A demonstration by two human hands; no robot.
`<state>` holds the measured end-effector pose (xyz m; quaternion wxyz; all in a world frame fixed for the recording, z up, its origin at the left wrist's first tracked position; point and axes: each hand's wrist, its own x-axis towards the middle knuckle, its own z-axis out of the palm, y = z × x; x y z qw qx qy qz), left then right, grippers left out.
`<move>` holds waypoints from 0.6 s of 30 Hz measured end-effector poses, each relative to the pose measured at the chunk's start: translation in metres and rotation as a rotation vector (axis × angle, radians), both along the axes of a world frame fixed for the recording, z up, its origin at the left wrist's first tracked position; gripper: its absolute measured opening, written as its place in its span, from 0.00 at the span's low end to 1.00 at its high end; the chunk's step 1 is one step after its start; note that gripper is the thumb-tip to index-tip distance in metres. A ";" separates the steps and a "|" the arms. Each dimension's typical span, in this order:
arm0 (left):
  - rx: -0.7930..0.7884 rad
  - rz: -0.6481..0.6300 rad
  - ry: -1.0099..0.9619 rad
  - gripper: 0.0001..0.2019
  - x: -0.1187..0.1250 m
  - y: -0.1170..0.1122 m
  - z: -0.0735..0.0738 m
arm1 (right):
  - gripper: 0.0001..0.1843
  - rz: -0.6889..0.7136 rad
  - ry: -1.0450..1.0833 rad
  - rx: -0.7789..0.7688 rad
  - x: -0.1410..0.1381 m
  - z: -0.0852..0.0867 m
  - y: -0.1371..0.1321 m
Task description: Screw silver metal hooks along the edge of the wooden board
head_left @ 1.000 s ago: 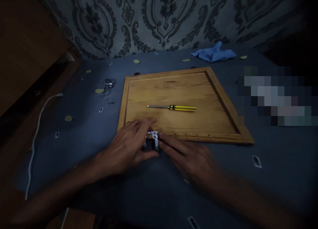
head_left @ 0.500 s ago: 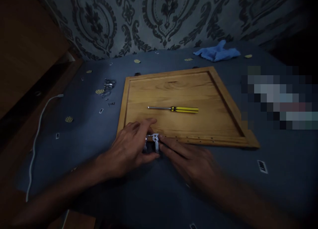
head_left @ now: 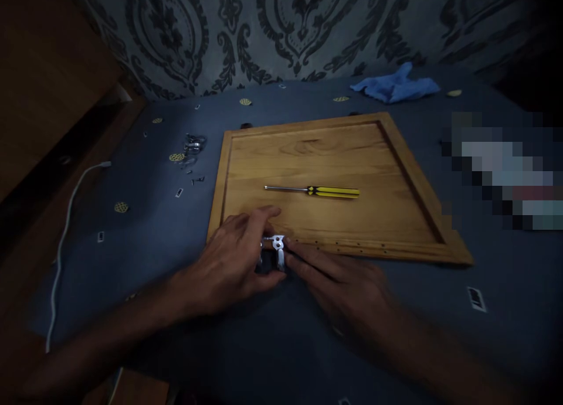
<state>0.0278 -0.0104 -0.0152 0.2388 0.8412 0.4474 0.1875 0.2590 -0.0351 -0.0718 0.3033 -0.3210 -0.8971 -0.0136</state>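
The shiny metal bracket sits at the lower centre of the frame, at the near edge of the wooden panel, caught between the two hands. Its visible arm runs down the picture, roughly square to that edge. The left hand is closer to it, curled around its left side, with the thumb at the near end; it appears to grip the bracket, though part of the hold is hidden. The right hand comes in from the lower right, fingers extended and fingertips at the bracket's right side; whether it pinches anything I cannot tell. Above both, the yellow-handled screwdriver lies across the panel, tip towards frame left, its shaft just beyond the left index finger.
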 end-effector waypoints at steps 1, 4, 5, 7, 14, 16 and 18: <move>0.004 -0.003 -0.005 0.41 0.000 0.000 0.000 | 0.21 0.000 -0.007 -0.002 0.000 0.000 0.000; 0.021 -0.019 -0.017 0.41 -0.001 0.000 0.000 | 0.20 -0.018 -0.017 0.003 0.000 0.000 0.000; 0.027 -0.026 -0.018 0.41 -0.001 0.000 0.000 | 0.20 -0.018 -0.022 0.002 0.000 0.000 0.000; 0.035 -0.037 -0.014 0.41 -0.001 0.000 -0.001 | 0.20 -0.020 -0.033 0.002 0.000 0.000 0.000; 0.038 -0.024 -0.018 0.44 -0.002 0.000 -0.005 | 0.20 -0.021 -0.026 0.022 0.001 -0.003 -0.001; 0.031 -0.034 -0.020 0.44 -0.002 0.000 -0.005 | 0.19 -0.021 -0.026 0.029 0.000 -0.002 -0.001; 0.037 -0.028 -0.028 0.43 -0.002 0.000 -0.005 | 0.19 -0.024 -0.029 0.035 -0.001 -0.001 0.000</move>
